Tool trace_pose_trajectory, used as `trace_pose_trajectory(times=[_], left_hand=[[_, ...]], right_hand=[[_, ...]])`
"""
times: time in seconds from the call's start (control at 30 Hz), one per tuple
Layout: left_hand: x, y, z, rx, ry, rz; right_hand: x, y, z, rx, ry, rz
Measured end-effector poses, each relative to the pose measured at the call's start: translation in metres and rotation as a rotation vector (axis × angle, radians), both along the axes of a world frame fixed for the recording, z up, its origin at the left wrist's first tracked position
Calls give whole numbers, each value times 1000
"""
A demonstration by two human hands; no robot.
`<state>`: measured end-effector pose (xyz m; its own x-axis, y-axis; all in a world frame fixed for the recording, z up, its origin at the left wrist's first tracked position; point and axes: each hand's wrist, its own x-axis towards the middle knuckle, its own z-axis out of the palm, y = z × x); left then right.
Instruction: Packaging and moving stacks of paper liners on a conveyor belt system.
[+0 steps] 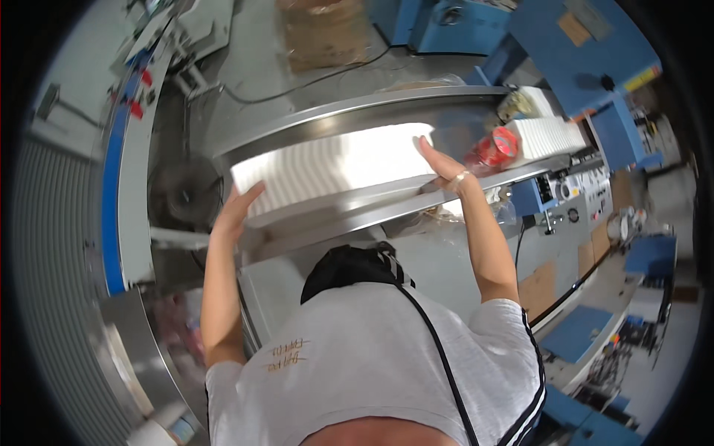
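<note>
A long white stack [335,167] of many thin upright layers, perhaps folded paper, spans the space between my two hands. My left hand [236,210] presses its left end, thumb over the near edge. At the right end, my right hand [444,165] bears against the stack with its thumb up on the end; its other fingers are mostly hidden. The stack lies lengthwise in or just above a shallow metal trough [297,123]. I cannot tell whether its underside touches the metal.
Farther right in the trough are a red round-ended package [494,151] and another white layered stack [549,140]. Blue machinery [587,59] stands at the far right. A blue-edged rail [113,186] runs along the left. A cable [297,95] crosses the floor behind the trough.
</note>
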<state>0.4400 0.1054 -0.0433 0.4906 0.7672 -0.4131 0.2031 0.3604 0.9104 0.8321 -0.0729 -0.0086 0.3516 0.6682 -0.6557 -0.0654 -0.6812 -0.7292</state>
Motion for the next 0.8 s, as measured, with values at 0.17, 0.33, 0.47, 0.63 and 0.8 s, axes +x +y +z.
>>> trace_pose_trajectory(times=[0.17, 0.33, 0.47, 0.63, 0.8], left_hand=[[6, -20, 21, 31, 23, 80], [-19, -2, 8, -284, -210, 157], [17, -24, 29, -68, 28, 14], [18, -14, -3, -58, 22, 54], [-1, -51, 26, -141, -127, 180]], right_hand=[[10, 2, -21, 20, 35, 96], [34, -4, -36, 117, 188, 79], [-2, 12, -34, 284, -25, 252], [-33, 19, -21, 310, 87, 176], [-52, 14, -16, 100, -21, 143]])
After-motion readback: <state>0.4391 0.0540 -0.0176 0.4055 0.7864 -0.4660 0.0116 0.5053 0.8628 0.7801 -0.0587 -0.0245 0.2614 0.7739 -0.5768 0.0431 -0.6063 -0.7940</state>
